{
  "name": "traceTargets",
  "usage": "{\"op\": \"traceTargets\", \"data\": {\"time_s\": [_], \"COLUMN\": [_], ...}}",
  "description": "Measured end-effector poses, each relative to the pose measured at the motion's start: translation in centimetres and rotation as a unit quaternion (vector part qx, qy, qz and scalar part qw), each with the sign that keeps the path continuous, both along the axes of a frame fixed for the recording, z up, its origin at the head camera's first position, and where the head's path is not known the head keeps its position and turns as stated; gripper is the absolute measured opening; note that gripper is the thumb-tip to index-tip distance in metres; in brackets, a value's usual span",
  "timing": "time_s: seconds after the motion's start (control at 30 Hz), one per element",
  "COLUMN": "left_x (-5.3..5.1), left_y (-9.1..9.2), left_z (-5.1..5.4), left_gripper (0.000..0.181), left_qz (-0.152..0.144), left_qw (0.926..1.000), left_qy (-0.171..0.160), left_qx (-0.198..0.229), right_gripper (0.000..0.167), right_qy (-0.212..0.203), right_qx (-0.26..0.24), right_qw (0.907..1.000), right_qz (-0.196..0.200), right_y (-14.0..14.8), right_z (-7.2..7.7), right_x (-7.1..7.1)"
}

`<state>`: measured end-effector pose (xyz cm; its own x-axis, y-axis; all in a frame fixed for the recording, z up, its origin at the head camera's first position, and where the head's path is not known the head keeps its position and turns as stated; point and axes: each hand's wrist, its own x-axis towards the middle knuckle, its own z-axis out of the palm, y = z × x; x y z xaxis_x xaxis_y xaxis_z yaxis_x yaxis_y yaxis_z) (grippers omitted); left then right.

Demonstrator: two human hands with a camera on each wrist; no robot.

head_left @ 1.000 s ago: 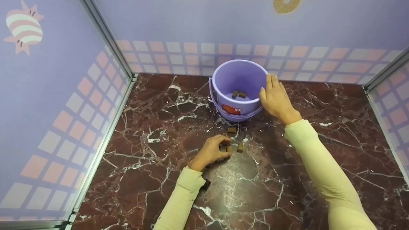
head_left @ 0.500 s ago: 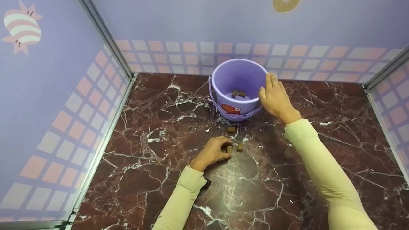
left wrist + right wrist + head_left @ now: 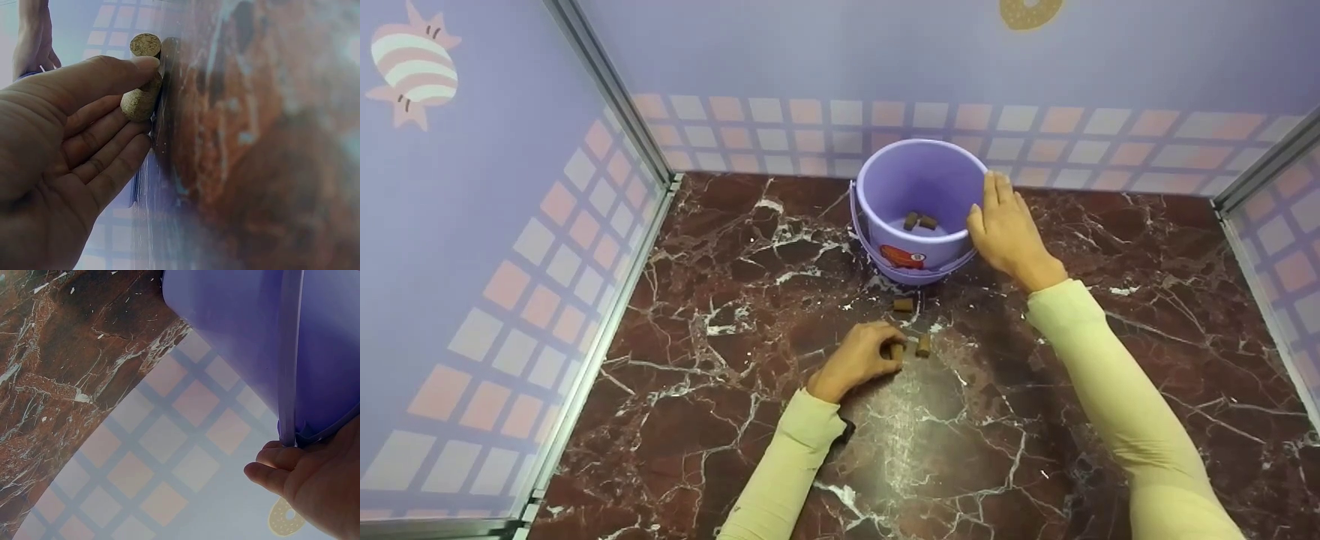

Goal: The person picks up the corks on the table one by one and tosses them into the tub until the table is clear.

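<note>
My left hand (image 3: 859, 358) pinches a small brown cork (image 3: 897, 352) between thumb and fingertips, low at the marbled tabletop. In the left wrist view the thumb crosses in front of this cork (image 3: 139, 105). Just right of it lies a second cork (image 3: 923, 346), and a third cork (image 3: 903, 305) lies farther off, before the purple bucket (image 3: 911, 264). Two more corks (image 3: 919, 221) lie on the bucket's bottom. My right hand (image 3: 1011, 232) rests on the right side of the bucket's rim with fingers extended; in the right wrist view it touches near the handle's (image 3: 288, 365) end.
A purple wall (image 3: 810, 60) with a checked band rises behind the bucket. Another patterned wall (image 3: 532, 225) with a metal edge strip bounds the left side. The bucket's handle hangs down in front. Dark red marbled tabletop (image 3: 720, 450) surrounds the corks.
My left thumb and fingers have come together around the nearest cork, and it now tilts slightly. The right hand and bucket stay in place.
</note>
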<state>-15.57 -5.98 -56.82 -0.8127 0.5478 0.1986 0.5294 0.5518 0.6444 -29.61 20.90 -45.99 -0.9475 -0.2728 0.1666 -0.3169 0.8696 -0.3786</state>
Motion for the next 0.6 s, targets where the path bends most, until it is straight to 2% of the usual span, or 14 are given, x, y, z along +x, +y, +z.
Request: {"op": "traceTargets", "data": {"time_s": [0.6], "left_x": [-0.02], "left_y": [-0.01], "left_z": [-0.02], "left_gripper": [0.029], "left_qz": [0.003], "left_qw": [0.9997], "left_qy": [0.018], "left_qx": [-0.015], "right_gripper": [0.070], "right_qy": [0.002], "right_qx": [-0.009], "right_qw": [1.0000], "right_qz": [0.003], "right_y": [0.07], "right_z": [0.14], "right_x": [0.21]}}
